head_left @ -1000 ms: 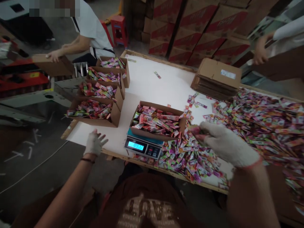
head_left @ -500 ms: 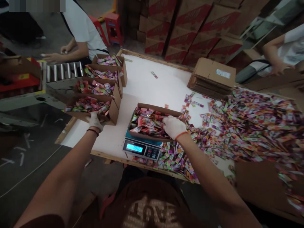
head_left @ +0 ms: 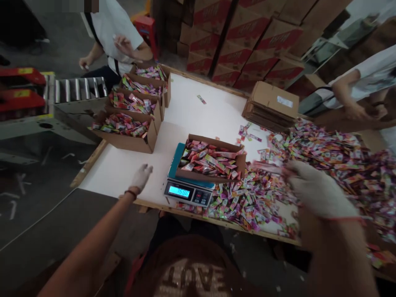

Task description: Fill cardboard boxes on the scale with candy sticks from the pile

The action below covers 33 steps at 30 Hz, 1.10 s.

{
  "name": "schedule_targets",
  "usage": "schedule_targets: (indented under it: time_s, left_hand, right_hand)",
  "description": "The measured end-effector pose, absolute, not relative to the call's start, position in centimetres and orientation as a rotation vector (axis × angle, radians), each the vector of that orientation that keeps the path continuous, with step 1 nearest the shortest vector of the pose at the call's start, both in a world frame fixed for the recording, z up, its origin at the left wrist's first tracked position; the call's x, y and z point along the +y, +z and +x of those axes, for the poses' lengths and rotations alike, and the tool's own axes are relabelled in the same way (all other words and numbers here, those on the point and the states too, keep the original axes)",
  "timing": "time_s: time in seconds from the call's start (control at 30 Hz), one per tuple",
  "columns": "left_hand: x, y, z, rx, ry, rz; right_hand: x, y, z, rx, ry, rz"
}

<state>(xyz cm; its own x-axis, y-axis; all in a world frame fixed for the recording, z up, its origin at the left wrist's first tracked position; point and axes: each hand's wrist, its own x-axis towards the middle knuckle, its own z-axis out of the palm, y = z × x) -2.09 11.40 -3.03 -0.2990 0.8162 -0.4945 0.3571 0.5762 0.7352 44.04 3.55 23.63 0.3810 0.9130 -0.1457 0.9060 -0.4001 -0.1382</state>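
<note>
An open cardboard box [head_left: 213,180] of small shiny packets sits on a digital scale [head_left: 189,193] with a blue plate and a lit display, its digits hard to read. My left hand [head_left: 142,176], in a white glove, hovers over the white tabletop left of the scale, fingers apart and holding nothing. To the right of the box, my right hand [head_left: 318,189], also gloved and smeared by motion, has closed fingers with a pinkish packet [head_left: 266,166] sticking out. Loose packets [head_left: 244,202] lie below and beyond it.
Several filled boxes [head_left: 126,142] stand in a row at the left, beside a roller conveyor [head_left: 81,88]. Flattened cartons [head_left: 272,101] are stacked at the back right, near a large packet heap [head_left: 343,152]. Two people work across the table [head_left: 185,95].
My left hand has left the nearest filled box and come toward the scale. My right hand has moved from the box on the scale out to the right with a packet. The display reading changed.
</note>
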Motion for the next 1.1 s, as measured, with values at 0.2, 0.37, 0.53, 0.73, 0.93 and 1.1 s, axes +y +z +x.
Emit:
schedule_targets:
  time_s: [0.2,0.37,0.53,0.73,0.93,1.1]
  left_hand:
    - [-1.1,-7.5,-1.5,1.908,-0.403,1.468]
    - [-2.4,-8.7,-0.3,1.804,-0.603,1.604]
    - [-2.9,-7.8,-0.2,1.81,-0.588,1.603]
    - [-4.1,-7.8,0.0,1.849,-0.597,1.602]
    - [-4.7,-7.7,0.3,1.835,-0.558,1.612]
    - [-3.3,-6.4,0.3,1.876,-0.292,1.412]
  right_hand:
    - [-0.4,24.6,43.4,-1.564,0.012,-2.593]
    - [4.0,21.9,38.0,-1.829,0.165,-2.212]
    - [9.5,19.9,35.3,-2.137,0.375,-2.064]
    - [11.8,19.2,33.6,-2.359,0.443,-2.175]
    - [12.3,15.9,32.4,-2.496,0.691,-2.436]
    - [12.2,15.9,34.0,-2.386,0.666,-2.17]
